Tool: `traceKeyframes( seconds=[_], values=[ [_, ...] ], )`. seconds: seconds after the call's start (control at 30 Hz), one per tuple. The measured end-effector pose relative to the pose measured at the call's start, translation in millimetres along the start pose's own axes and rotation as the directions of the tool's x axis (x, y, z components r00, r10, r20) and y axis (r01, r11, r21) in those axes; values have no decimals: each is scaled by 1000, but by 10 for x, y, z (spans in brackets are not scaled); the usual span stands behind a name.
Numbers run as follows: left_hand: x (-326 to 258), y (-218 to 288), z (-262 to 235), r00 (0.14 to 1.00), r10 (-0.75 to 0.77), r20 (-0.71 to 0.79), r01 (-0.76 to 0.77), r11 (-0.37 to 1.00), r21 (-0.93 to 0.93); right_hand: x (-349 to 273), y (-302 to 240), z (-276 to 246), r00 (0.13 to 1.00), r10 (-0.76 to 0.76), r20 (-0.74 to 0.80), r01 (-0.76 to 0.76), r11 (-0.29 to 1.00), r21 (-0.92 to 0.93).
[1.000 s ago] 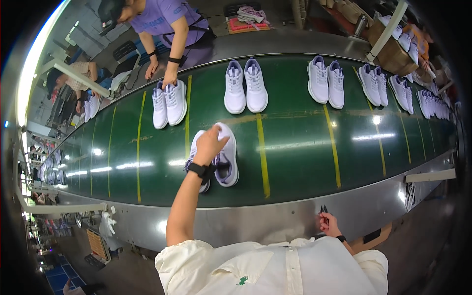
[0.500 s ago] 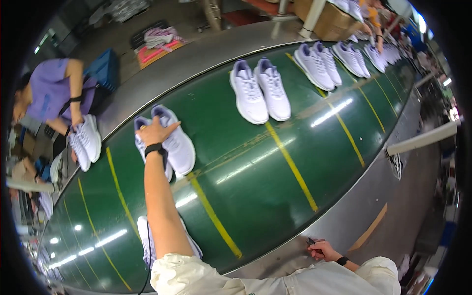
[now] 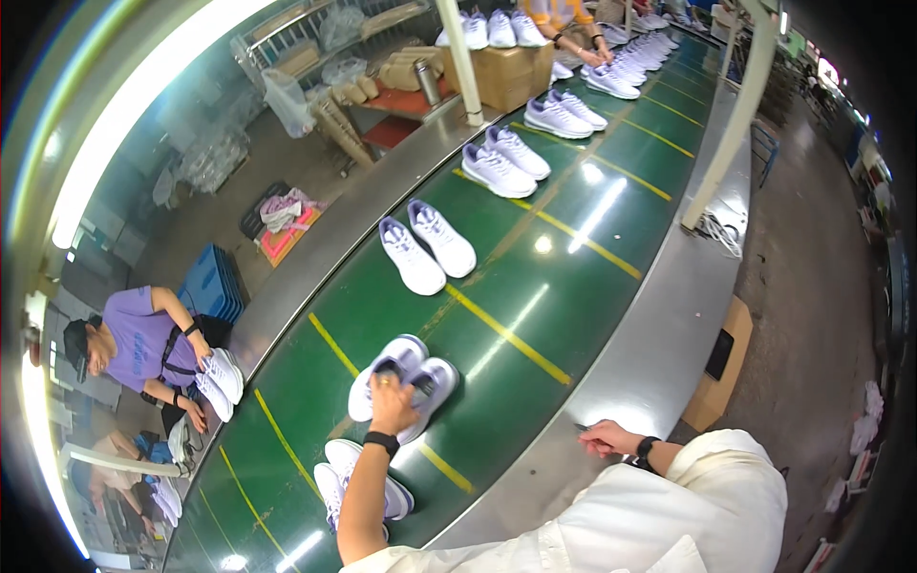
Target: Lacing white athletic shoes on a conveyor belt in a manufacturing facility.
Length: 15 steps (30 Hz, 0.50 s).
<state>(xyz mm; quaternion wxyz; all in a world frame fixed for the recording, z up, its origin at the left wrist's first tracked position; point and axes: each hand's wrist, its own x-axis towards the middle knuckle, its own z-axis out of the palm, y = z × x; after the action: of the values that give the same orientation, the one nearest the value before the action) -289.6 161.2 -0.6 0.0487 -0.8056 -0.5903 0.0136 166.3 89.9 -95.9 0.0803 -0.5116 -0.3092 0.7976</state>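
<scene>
My left hand [image 3: 393, 405] reaches over the green conveyor belt [image 3: 506, 296] and grips a pair of white and lilac sneakers [image 3: 437, 384] at their collars, the fingers partly hidden in the openings. Just nearer to me, a second pair of sneakers [image 3: 396, 498] sits on the belt, partly covered by my left forearm. My right hand [image 3: 611, 438] is closed around a small dark tool [image 3: 581, 428] above the metal edge; its kind is too small to make out.
More sneaker pairs [image 3: 427, 250] line the belt toward the far end. Across it, a person in purple [image 3: 143, 334] holds white sneakers [image 3: 220, 382]. A cardboard box [image 3: 501, 76] carries several shoes at the back. A pale post [image 3: 731, 124] stands at the right edge.
The view has swung, showing more of the room. My left hand has drawn its sneaker pair nearer and turned it on the belt. My right hand still holds the small tool.
</scene>
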Motion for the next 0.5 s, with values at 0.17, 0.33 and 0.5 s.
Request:
traceKeyframes(
  seconds=[0.17, 0.33, 0.5],
  values=[
    [-180, 1310, -560, 844, 531, 78, -527, 847, -65, 58, 78, 14, 998, -69, -10, 69, 979, 190],
    [-494, 2491, -588, 607, 765, 214, -771, 633, -75, 115, 232, -72, 898, -240, -369, 292, 952, 90],
    [-833, 2813, -458, 886, 436, 156, -426, 900, -98, 154, 370, -800, 751, -415, -514, 202, 885, -420]
  ],
)
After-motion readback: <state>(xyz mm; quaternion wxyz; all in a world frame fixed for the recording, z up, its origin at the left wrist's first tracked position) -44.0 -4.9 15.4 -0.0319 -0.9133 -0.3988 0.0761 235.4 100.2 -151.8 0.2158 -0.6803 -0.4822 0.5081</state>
